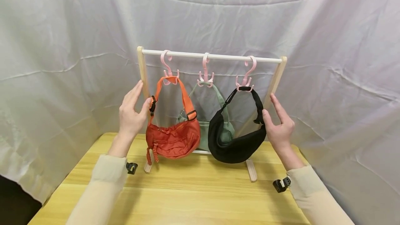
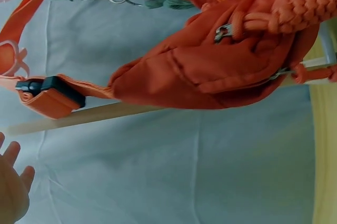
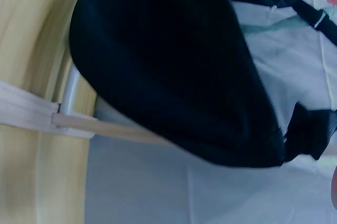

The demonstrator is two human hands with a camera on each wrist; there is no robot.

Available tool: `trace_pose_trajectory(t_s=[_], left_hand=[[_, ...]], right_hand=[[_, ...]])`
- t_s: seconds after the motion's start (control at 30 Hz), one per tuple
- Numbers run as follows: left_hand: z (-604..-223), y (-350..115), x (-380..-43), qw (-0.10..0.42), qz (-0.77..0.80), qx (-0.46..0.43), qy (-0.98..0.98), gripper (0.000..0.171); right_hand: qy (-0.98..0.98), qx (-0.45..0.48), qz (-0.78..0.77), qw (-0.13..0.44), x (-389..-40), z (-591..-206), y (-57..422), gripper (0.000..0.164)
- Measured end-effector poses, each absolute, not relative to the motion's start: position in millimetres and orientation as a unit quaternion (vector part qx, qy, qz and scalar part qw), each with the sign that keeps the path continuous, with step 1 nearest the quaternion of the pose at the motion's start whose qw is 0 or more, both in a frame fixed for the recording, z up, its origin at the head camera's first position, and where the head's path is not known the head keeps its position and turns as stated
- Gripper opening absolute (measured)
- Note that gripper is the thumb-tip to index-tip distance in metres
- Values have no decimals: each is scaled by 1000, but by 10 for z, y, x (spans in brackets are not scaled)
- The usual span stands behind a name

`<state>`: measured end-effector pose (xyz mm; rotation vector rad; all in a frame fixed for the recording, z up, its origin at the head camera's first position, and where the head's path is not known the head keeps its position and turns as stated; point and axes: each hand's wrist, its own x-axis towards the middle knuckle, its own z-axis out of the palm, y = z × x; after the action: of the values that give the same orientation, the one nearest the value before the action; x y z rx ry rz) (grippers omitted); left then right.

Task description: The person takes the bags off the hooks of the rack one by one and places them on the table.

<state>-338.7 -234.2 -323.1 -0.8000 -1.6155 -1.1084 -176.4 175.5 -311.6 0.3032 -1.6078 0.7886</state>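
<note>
A small wooden rack with a white top rail carries three pink hooks. From the left hook hangs an orange-red shoulder bag, its buckled strap looped over the prongs. The black shoulder bag hangs from the right hook. Partly hidden behind them, a green bag is on the middle hook. My left hand has extended fingers beside the left post, thumb near the orange strap's buckle. My right hand mirrors it, fingers extended by the right post, thumb beside the black strap.
The rack's feet, such as the right one, stand on a yellow wood-grain table. A pale curtain hangs behind and at both sides. Black wrist cameras sit at the left cuff and right cuff.
</note>
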Motion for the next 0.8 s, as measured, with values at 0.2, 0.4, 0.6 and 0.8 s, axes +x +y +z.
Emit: trace_pose_trajectory(t_s=[0.2, 0.4, 0.6, 0.8], left_hand=[[-3083, -2382, -3328, 493, -426, -344, -675, 58], [-2920, -2424, -3311, 508, -399, -362, -672, 60], [-2755, -2438, -3316, 521, -382, -378, -664, 66], [-2595, -2424, -3334, 516, -370, -402, -659, 64]], right_hand=[[-708, 168, 317, 608, -1722, -3013, 1547, 51], [-695, 241, 323, 596, -1750, -2932, 1341, 46], [-699, 280, 307, 582, -1898, -2916, 1235, 47], [-709, 306, 312, 553, -2112, -2956, 1222, 52]])
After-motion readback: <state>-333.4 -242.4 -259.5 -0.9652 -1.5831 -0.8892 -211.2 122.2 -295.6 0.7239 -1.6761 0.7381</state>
